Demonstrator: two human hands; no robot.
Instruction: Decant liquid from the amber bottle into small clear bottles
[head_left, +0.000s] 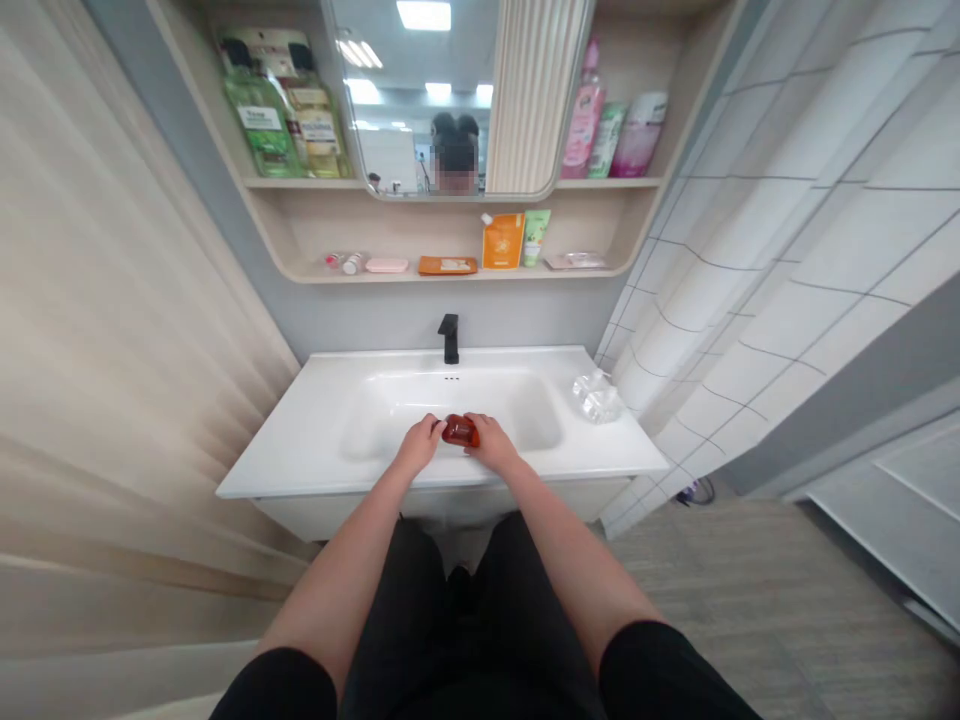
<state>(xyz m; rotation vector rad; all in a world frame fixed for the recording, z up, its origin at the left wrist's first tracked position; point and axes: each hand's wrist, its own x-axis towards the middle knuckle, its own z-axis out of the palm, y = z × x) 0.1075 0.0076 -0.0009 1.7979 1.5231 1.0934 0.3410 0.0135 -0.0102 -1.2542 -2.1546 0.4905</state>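
The bottle (460,431) is small, shiny and brownish red, like dark tea. Light makes bright spots on its smooth side, and it glows more orange near the right hand (491,442). Its edges look round. A little dark bit sticks out at the other end, and the left hand (421,443) pinches there. The right hand is wrapped around the fat end. The bottle is tipped on its side, above the front part of the white sink (525,405).
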